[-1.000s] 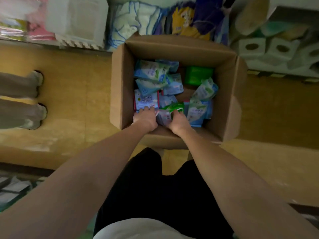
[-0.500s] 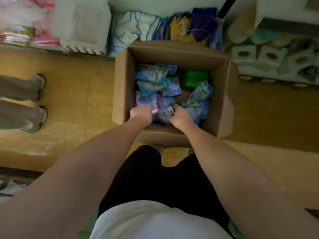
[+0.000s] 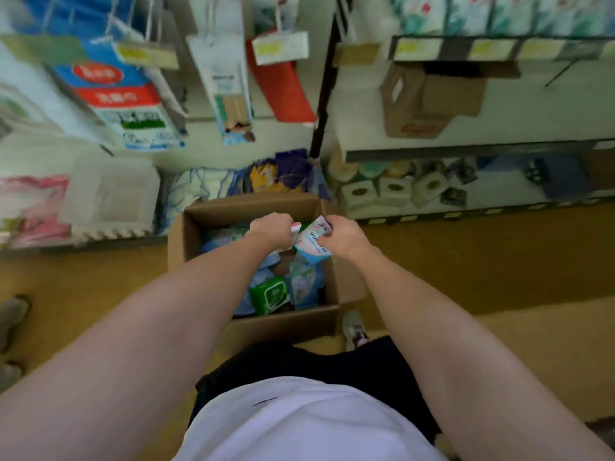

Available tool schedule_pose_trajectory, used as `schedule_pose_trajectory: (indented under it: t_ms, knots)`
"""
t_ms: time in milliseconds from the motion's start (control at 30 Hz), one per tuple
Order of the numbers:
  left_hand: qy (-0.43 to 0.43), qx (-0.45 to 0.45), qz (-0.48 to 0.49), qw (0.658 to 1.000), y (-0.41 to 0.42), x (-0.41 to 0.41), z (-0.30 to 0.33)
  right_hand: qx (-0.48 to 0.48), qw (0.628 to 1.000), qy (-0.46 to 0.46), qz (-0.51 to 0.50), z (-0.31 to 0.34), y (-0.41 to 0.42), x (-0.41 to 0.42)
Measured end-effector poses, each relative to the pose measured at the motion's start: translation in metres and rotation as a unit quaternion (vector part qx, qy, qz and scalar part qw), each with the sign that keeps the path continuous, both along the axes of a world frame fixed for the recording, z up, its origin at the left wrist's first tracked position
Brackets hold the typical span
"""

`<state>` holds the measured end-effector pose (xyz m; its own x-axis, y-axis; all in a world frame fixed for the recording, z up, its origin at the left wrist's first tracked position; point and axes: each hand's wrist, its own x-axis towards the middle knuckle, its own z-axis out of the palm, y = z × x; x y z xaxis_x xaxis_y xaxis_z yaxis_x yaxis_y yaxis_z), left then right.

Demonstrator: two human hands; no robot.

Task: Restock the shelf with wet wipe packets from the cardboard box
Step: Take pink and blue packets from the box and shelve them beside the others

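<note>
An open cardboard box [image 3: 186, 234] stands on the floor in front of me, holding several wet wipe packets, among them a green one [image 3: 269, 294] and light blue ones [image 3: 304, 284]. Both my hands are raised above the box. My right hand [image 3: 346, 236] grips a white, pink and blue wet wipe packet [image 3: 312, 241]. My left hand [image 3: 271, 229] is curled round another packet, of which only a white and red edge [image 3: 295, 229] shows. The shelf [image 3: 466, 151] with its stock rises behind the box.
Hanging bags and price tags [image 3: 279, 48] fill the upper racks. Tissue boxes [image 3: 392, 189] and rolls sit on the bottom shelf, and a brown carton [image 3: 422, 101] on the one above. Another person's shoes [image 3: 11, 314] stand at the left. My shoe [image 3: 354, 327] is beside the box.
Both hands have risen out of the box, each with a packet. My view has tilted upward, bringing the upper shelves into sight.
</note>
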<state>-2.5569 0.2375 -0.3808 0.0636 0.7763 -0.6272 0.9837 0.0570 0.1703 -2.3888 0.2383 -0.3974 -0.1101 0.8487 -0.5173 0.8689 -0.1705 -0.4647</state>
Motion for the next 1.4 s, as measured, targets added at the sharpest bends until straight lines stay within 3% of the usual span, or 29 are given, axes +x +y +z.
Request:
schedule_pose_trajectory:
  t_ms: [233,367,600,767,1400]
  knots:
    - [0.016,0.081,-0.043,0.996,0.051,0.096,0.067,0.080,0.996,0.028,-0.041,0.070,0.043,0.100]
    - [0.017,0.113,-0.018,0.993,0.075,0.155,0.102,0.108,0.992,0.055,-0.035,0.113,0.071,0.159]
    - [-0.009,0.173,0.022,0.985,0.114,0.240,0.172,0.162,0.986,0.037,0.017,0.180,0.120,0.247]
    - [-0.033,0.162,0.017,0.986,0.134,0.286,0.216,0.179,0.983,0.025,0.038,0.220,0.145,0.298]
    - [-0.089,0.221,-0.043,0.970,0.235,0.388,0.276,0.219,0.974,0.054,-0.034,0.271,0.217,0.423]
